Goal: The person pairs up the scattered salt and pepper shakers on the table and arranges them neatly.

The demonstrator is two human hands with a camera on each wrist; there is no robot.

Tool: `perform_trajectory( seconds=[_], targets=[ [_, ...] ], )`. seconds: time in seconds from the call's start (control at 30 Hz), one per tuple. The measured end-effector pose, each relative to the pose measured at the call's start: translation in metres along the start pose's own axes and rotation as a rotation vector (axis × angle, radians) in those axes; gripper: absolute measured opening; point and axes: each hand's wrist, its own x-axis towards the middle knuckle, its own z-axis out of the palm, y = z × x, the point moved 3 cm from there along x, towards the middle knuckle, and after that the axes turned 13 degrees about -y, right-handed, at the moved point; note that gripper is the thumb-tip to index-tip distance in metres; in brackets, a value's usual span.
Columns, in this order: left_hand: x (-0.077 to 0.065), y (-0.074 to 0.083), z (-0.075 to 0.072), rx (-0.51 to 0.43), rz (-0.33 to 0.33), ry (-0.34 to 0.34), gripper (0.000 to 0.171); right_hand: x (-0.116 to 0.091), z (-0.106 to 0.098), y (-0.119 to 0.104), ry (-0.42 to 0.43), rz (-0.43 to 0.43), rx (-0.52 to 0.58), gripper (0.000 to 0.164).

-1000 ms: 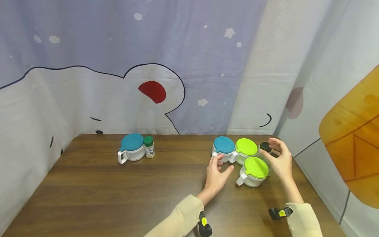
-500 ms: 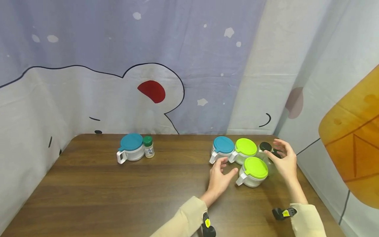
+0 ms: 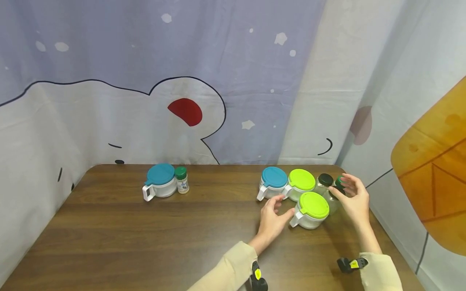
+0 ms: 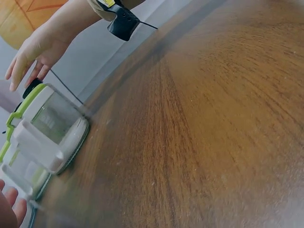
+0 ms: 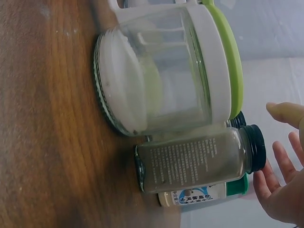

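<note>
The near lime-lidded jar [image 3: 314, 206], my landmark, stands upright on the table [image 3: 145, 242]. At its right, the right hand [image 3: 356, 202] is above the front black-capped jar [image 5: 194, 159], with fingers and thumb wide apart; it seems to hold nothing, but I cannot tell if a fingertip touches the cap. This jar is just beside the landmark, and the green-capped bottle [image 5: 204, 193] is farther back on the same side. A sideways brush of the fingers could, I think, tip either one, because both are narrow. At the landmark's left, the left hand [image 3: 271, 221] is also wide and unloaded; its thumb is near the white handle [image 3: 296, 219], so a careless inward move could push the landmark into its neighbours.
</note>
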Motion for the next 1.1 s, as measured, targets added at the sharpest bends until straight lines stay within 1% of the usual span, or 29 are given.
perform_trajectory(
  seconds=[0.13,0.37,0.53,0.67,0.83,0.93,1.1],
  targets=[
    [0.0,-0.001,0.004,-0.002,0.008,-0.023,0.047,-0.001,-0.001,0.004,0.006,-0.002,-0.002,0.056],
    [0.001,-0.002,0.01,0.0,0.018,-0.035,0.047,-0.003,-0.003,0.007,-0.012,0.024,-0.003,0.056],
    [0.001,-0.001,0.013,-0.004,0.018,-0.055,0.046,-0.005,-0.007,0.011,-0.001,0.035,0.015,0.057],
    [0.002,-0.001,0.014,0.001,0.021,-0.058,0.044,-0.006,-0.008,0.014,-0.002,0.051,0.021,0.058],
    [0.002,-0.003,0.015,0.009,0.011,-0.063,0.045,-0.008,-0.009,0.018,-0.02,0.061,0.029,0.059],
    [0.003,-0.003,0.016,0.005,0.013,-0.065,0.045,-0.009,-0.009,0.019,-0.038,0.047,0.031,0.059],
    [0.002,-0.003,0.016,-0.01,0.011,-0.08,0.044,-0.012,-0.011,0.021,-0.087,0.031,-0.002,0.059]
  ],
)
